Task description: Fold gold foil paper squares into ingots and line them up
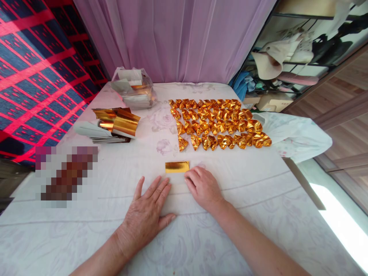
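Observation:
A small folded strip of gold foil paper (176,167) lies flat on the cloth-covered table, its long side running left to right. My right hand (203,188) has its fingers curled together, with the fingertips at the strip's lower right corner. Just below the strip's left end, my left hand (151,209) rests palm down with its fingers spread and nothing in it. Beyond both hands, several rows of folded gold foil pieces (209,126) stand side by side.
At the left lies a stack of gold and white paper sheets (115,128). Behind it sits a clear plastic bag (133,90) of more sheets. A whitish bag (296,134) hangs by the right table edge, near a loaded shelf (287,92). A purple curtain (184,42) closes the back.

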Demonstrator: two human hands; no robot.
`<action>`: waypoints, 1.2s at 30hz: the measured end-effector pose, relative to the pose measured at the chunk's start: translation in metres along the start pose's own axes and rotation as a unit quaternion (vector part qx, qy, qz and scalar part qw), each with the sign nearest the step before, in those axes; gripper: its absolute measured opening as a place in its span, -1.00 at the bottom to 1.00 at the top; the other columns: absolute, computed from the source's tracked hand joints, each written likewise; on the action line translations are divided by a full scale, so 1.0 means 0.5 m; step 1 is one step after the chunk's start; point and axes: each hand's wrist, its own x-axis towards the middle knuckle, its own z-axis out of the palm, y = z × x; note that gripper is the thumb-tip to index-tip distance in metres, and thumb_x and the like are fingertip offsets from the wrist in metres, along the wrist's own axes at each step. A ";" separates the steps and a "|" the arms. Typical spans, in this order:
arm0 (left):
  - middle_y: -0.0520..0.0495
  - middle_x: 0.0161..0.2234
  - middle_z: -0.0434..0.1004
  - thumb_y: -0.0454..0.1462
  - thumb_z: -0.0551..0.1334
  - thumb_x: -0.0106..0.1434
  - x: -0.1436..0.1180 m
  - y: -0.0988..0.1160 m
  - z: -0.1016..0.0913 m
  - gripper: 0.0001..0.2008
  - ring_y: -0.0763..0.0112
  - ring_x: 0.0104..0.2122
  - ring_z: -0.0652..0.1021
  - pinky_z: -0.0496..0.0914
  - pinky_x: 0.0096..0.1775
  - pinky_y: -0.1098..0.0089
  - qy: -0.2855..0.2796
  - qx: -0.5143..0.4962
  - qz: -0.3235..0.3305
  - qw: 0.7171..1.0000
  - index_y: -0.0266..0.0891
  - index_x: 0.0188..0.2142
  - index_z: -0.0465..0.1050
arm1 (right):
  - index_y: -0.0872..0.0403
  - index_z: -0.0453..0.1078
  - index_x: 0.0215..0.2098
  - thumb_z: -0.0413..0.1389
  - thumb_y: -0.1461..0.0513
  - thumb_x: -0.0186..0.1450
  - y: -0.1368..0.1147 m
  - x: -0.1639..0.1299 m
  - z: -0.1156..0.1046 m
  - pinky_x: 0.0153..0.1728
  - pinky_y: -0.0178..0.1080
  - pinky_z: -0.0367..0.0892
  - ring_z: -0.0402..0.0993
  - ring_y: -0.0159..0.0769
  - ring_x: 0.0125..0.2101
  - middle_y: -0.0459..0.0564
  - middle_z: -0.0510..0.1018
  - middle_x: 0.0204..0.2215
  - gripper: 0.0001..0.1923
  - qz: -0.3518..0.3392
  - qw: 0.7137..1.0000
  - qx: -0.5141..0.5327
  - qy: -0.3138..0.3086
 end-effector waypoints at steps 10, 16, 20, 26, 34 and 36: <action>-0.12 0.19 0.44 0.12 0.08 0.34 -0.008 -0.011 -0.011 -0.42 0.07 0.21 0.39 -0.33 0.36 -0.02 0.002 -0.003 -0.005 1.000 -0.17 0.16 0.41 | 0.04 0.42 -0.27 0.05 0.29 0.37 0.002 0.000 0.002 -0.27 -0.21 0.25 0.41 -0.22 -0.30 -0.02 0.48 -0.34 -0.89 0.002 1.000 0.000 0.000; -0.15 0.16 0.47 0.11 0.05 0.36 -0.002 -0.029 -0.030 -0.44 0.07 0.19 0.41 -0.25 0.35 -0.05 -0.004 0.009 -0.014 1.000 -0.20 0.09 0.46 | 0.04 0.42 -0.28 0.06 0.29 0.36 0.001 0.001 0.003 -0.27 -0.21 0.25 0.41 -0.22 -0.30 -0.01 0.48 -0.34 -0.89 0.000 1.000 0.002 0.005; -0.16 0.19 0.43 0.10 0.04 0.37 0.032 -0.008 -0.036 -0.43 0.08 0.20 0.40 -0.16 0.35 0.00 0.008 0.009 -0.013 1.000 -0.24 0.12 0.44 | 0.04 0.41 -0.28 0.07 0.29 0.36 0.000 0.001 0.002 -0.27 -0.21 0.25 0.41 -0.22 -0.30 -0.02 0.48 -0.34 -0.91 0.008 1.000 0.009 0.000; -0.12 0.22 0.41 0.17 -0.01 0.36 0.064 0.036 0.004 -0.33 0.17 0.22 0.37 -0.27 0.36 0.08 -0.006 -0.015 0.035 0.999 -0.25 0.20 0.36 | 0.05 0.41 -0.28 0.08 0.28 0.36 0.001 0.000 0.004 -0.27 -0.22 0.23 0.41 -0.23 -0.30 -0.02 0.48 -0.34 -0.93 0.007 1.000 0.016 0.001; -0.11 0.24 0.37 0.14 -0.04 0.39 0.029 0.005 0.016 -0.36 0.15 0.23 0.36 -0.35 0.35 0.04 -0.017 -0.017 0.046 0.999 -0.21 0.24 0.31 | 0.05 0.40 -0.31 0.10 0.29 0.35 0.001 0.001 0.003 -0.28 -0.22 0.23 0.40 -0.23 -0.32 -0.03 0.47 -0.36 -0.93 0.000 1.000 0.012 0.020; -0.13 0.23 0.38 0.12 -0.04 0.40 0.020 -0.004 0.009 -0.38 0.13 0.22 0.38 -0.35 0.35 0.01 -0.016 -0.017 0.043 0.999 -0.19 0.24 0.31 | 0.05 0.40 -0.31 0.10 0.30 0.34 0.001 0.002 0.002 -0.28 -0.22 0.23 0.40 -0.23 -0.33 -0.03 0.47 -0.36 -0.93 0.001 1.000 0.015 0.018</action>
